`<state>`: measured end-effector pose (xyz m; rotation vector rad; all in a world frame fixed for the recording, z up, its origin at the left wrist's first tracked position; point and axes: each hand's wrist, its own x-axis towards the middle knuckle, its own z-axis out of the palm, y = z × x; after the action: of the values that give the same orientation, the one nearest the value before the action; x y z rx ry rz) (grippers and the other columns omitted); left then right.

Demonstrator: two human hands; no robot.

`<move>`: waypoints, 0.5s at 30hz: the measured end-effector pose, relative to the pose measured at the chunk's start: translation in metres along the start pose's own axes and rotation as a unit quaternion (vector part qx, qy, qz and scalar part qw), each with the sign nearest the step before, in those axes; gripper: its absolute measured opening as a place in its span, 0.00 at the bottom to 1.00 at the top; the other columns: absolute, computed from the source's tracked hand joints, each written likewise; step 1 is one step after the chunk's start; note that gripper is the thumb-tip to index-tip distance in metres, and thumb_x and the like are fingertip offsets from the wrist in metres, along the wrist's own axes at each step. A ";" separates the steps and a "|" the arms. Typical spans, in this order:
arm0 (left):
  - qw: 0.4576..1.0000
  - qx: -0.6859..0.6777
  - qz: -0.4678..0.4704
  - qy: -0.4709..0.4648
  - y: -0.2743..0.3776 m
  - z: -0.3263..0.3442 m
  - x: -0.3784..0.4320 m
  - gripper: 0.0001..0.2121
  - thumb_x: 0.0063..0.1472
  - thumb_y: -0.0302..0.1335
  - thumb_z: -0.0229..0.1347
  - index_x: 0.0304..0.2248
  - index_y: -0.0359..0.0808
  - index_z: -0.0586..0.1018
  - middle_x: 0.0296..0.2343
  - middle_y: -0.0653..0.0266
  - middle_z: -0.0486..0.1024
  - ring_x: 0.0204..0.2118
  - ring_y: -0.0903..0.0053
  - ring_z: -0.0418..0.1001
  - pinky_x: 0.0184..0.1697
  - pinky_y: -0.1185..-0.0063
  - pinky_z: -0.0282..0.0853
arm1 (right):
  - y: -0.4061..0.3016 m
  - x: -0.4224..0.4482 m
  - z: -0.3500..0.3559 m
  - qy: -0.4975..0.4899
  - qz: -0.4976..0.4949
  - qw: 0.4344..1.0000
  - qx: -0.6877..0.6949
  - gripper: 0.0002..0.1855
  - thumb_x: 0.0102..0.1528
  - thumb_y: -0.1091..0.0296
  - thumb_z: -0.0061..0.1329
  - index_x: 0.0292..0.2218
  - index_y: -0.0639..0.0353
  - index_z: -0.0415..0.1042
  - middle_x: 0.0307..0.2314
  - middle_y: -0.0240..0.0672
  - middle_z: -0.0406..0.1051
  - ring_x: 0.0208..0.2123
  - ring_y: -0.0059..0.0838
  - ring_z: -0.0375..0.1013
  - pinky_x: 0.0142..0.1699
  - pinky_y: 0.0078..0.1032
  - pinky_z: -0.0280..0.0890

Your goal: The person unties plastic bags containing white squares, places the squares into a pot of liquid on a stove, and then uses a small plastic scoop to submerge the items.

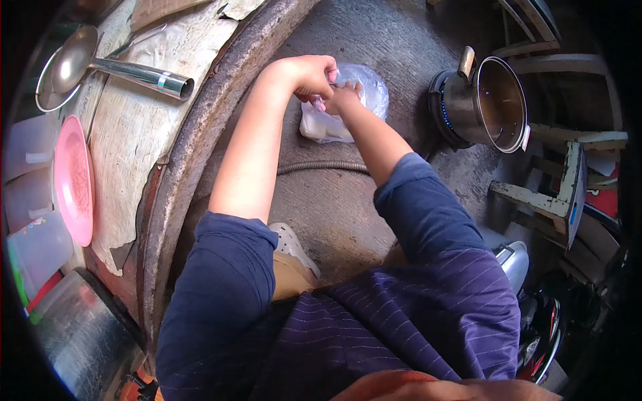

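A clear plastic bag (375, 92) with something white inside rests on the concrete floor in front of me. My left hand (312, 75) bends down over its near-left side, thumb and fingers pinching the plastic. Close against it, my right hand (345, 97) has its fingers curled on the upper part of the same bag. The two hands nearly touch and hide the spot they grip. What the white contents are cannot be told through the plastic.
To the right, a metal pot (501, 105) of brownish liquid sits on a gas burner (445, 108) with blue flame showing. A ribbed hose (323, 166) crosses the floor. Wooden stools (544, 198) stand at right. A ladle (140, 75) and pink plate (74, 180) lie on the left ledge.
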<state>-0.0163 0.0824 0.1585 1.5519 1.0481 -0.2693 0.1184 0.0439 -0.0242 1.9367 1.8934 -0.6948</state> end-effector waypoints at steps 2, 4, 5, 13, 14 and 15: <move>1.000 0.011 0.014 0.004 0.008 0.001 0.004 0.18 0.52 0.20 0.57 0.42 0.38 0.66 0.27 0.64 0.76 0.27 0.79 0.79 0.28 0.80 0.73 | 0.003 0.001 0.004 0.064 0.039 0.997 -0.025 0.30 0.53 0.40 0.42 0.51 0.46 0.71 0.53 0.38 0.67 0.60 0.41 0.59 0.62 0.56 0.37; 1.000 0.011 0.012 0.016 -0.002 -0.001 0.000 0.18 0.52 0.19 0.57 0.42 0.38 0.66 0.27 0.64 0.76 0.27 0.79 0.79 0.28 0.80 0.73 | -0.006 0.003 -0.011 -0.016 0.023 0.999 0.016 0.40 0.47 0.36 0.48 0.55 0.53 0.66 0.56 0.42 0.62 0.62 0.43 0.54 0.64 0.54 0.35; 1.000 0.005 0.007 0.023 -0.008 -0.002 -0.003 0.18 0.52 0.20 0.56 0.42 0.38 0.66 0.27 0.63 0.76 0.27 0.79 0.79 0.29 0.80 0.73 | -0.011 0.003 -0.019 -0.098 0.011 0.994 0.052 0.52 0.41 0.33 0.54 0.58 0.60 0.60 0.58 0.45 0.57 0.63 0.46 0.50 0.66 0.52 0.33; 0.999 0.035 0.010 0.010 -0.004 -0.004 -0.004 0.18 0.54 0.20 0.55 0.44 0.38 0.66 0.29 0.62 0.77 0.28 0.79 0.80 0.30 0.79 0.73 | -0.007 -0.008 -0.033 -0.135 -0.005 0.991 0.024 0.38 0.48 0.43 0.47 0.56 0.50 0.66 0.58 0.42 0.60 0.63 0.47 0.50 0.64 0.58 0.31; 1.000 0.023 0.007 0.005 -0.002 -0.004 -0.003 0.18 0.54 0.20 0.55 0.44 0.38 0.66 0.29 0.62 0.77 0.29 0.79 0.80 0.30 0.79 0.73 | -0.006 -0.010 -0.035 -0.146 -0.018 0.989 -0.010 0.36 0.50 0.44 0.44 0.57 0.48 0.65 0.58 0.41 0.59 0.63 0.47 0.50 0.64 0.60 0.31; 1.000 0.011 0.007 -0.002 0.000 -0.002 -0.002 0.18 0.53 0.20 0.55 0.44 0.38 0.66 0.28 0.62 0.77 0.29 0.79 0.80 0.31 0.79 0.73 | -0.002 -0.012 -0.033 -0.146 -0.015 0.989 -0.009 0.36 0.50 0.44 0.44 0.57 0.48 0.65 0.58 0.41 0.59 0.63 0.47 0.50 0.64 0.60 0.31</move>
<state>-0.0179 0.0834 0.1603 1.5770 1.0342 -0.2749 0.1199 0.0528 0.0101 1.6904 1.7449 -0.9110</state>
